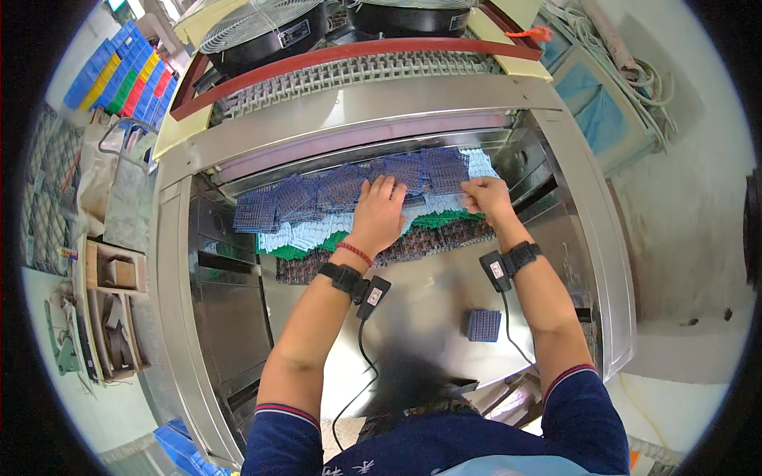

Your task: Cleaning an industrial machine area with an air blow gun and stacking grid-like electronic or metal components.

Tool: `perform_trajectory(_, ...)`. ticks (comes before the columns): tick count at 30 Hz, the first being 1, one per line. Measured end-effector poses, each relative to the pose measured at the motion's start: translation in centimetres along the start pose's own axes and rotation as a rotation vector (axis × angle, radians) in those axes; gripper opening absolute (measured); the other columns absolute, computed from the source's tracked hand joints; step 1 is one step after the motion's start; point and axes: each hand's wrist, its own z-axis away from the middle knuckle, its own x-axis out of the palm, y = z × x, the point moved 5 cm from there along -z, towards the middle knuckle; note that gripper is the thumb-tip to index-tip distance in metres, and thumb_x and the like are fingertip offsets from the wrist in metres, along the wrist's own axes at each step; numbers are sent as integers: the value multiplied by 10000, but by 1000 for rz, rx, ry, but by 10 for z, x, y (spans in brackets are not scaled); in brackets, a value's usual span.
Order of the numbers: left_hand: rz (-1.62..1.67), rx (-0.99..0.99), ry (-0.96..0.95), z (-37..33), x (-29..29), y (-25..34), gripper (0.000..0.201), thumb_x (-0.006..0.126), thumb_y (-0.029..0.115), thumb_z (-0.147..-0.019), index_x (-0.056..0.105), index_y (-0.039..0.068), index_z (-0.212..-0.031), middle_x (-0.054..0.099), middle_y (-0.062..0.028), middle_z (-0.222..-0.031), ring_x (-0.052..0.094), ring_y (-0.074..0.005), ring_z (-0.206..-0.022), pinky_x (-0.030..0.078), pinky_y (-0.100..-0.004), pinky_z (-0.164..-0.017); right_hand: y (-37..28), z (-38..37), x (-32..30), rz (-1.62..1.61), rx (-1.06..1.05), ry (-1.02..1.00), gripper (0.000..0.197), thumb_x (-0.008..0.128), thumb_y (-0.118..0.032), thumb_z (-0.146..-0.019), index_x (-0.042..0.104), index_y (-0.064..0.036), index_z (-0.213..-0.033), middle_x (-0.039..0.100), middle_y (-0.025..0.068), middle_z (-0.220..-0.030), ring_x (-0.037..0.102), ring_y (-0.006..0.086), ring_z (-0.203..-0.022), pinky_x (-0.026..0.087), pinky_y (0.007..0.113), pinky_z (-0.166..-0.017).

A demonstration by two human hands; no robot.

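Observation:
Inside the metal bay, overlapping dark blue gridded panels lie in a row. In front of them come rows of light blue pieces, green pieces and dark brown gridded pieces; their exact kind I cannot tell. My left hand rests on the blue row with its fingers stretched out flat. At the row's right end, my right hand is closed, thumb and fingers drawn together beside the last blue panel. Whatever it pinches is hidden. A small stack of blue gridded panels sits on the metal surface nearer me.
Beyond the bay runs a metal mesh conveyor with two black fans above it. Steel side walls flank my arms. Cables hang from straps on both wrists. Coloured crates and a wooden shelf box stand left.

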Motion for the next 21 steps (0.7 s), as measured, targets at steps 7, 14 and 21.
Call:
perform_trajectory(7,16,5,2,-4,3,-3,575,700,176,-697,462,66,-1209,442,-151,-1274,385,-330,-1228,280,-492,-1050,-32,-16,-1,730,-380,188,483,738,-393,-686,633,26,-904,657,185,-840,627,341,-795,495,419,-731)
perform_trajectory(14,35,6,100,-12,-1,-3,578,699,157,-685,457,66,-1202,432,-172,-1282,402,-342,-1214,291,-495,-1040,-33,-31,22,1070,-121,273,889,675,-594,-668,416,29,-1249,575,223,-1142,570,374,-1032,444,420,-885)
perform_trajectory(21,50,12,69,-14,8,-4,595,695,175,-694,447,71,-1226,420,-170,-1302,386,-342,-1231,283,-487,-1048,-19,-66,22,767,-91,140,947,704,-568,-654,408,115,-1238,559,265,-1152,561,356,-1071,450,395,-886)
